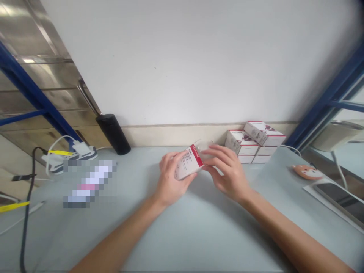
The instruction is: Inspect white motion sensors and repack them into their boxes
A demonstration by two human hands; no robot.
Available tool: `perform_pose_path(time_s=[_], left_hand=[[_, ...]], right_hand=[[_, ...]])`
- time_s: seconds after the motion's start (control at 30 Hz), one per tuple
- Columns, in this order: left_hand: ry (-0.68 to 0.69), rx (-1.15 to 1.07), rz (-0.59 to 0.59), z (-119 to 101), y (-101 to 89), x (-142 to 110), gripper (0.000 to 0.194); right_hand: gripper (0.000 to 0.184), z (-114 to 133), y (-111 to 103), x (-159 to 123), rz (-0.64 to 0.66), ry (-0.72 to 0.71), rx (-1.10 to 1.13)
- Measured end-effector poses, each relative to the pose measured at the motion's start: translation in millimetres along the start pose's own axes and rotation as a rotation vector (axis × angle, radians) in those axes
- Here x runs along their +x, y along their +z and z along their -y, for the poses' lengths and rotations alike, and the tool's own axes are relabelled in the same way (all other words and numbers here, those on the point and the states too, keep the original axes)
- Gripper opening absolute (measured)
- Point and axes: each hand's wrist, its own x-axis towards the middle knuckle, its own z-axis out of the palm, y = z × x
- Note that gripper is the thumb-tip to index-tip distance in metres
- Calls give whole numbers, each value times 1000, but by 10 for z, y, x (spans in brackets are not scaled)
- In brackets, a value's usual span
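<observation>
Above the middle of the table I hold a small white and red cardboard box (188,163) printed "DETECTOR", tilted up to the right. My left hand (173,178) is wrapped round its left side, thumb below and fingers along the top edge. At the right end of the box is a clear, shiny plastic piece (202,145); whether it is a bag or a tray I cannot tell. My right hand (227,172) is closed on this plastic, with its fingertips beside the box's open-looking end. Part of the plastic is hidden behind the fingers.
Several similar boxes (244,144) are stacked at the back right. Farther right are an orange animal-shaped object (307,171) and a dark phone-like device (341,197). On the left stand a black cylinder (112,132), a power strip (85,154) with cables, and a pixelated object (89,184).
</observation>
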Motion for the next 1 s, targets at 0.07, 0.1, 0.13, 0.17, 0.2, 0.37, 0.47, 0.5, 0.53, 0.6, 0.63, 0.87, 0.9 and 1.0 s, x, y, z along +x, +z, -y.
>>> perform_pose_path(time_s=[0.07, 0.1, 0.13, 0.17, 0.2, 0.37, 0.47, 0.5, 0.53, 0.6, 0.63, 0.87, 0.9, 1.0], left_hand=[[-26, -45, 64, -36, -8, -19, 77], [-37, -78, 92, -51, -10, -31, 83], [-42, -118, 108, -60, -9, -42, 87], [-46, -160, 114, -63, -3, -53, 90], [-55, -199, 110, -58, 6, -63, 92], [-197, -226, 122, 16, 65, -72, 71], [-187, -215, 132, 19, 64, -50, 76], [-186, -222, 136, 8, 56, -41, 81], [-187, -231, 143, -7, 45, -33, 82], [-191, -227, 173, -40, 19, -19, 73], [-186, -209, 189, -53, 7, -14, 65], [-124, -103, 202, -74, -46, -1, 33], [-114, -105, 195, -76, -48, -2, 33], [-77, -137, 167, -93, -47, -3, 32]], right_hand=[[27, -43, 0, -3, -118, -28, -115], [31, -70, -9, -3, -159, -31, -155], [37, -99, -21, -2, -177, -37, -175], [41, -128, -33, -2, -170, -45, -173], [42, -155, -41, -2, -152, -51, -155], [33, -236, -21, -11, -74, 41, 79], [30, -216, -13, -13, -56, 137, 223], [28, -194, -16, -13, -42, 164, 264], [26, -165, -18, -14, -22, 202, 310], [26, -95, -18, -21, 2, 305, 428], [28, -60, -14, -27, -1, 361, 496], [17, 14, -8, -57, 136, 434, 633], [17, 9, -15, -56, 172, 432, 637], [15, 19, -20, -46, 184, 450, 643]])
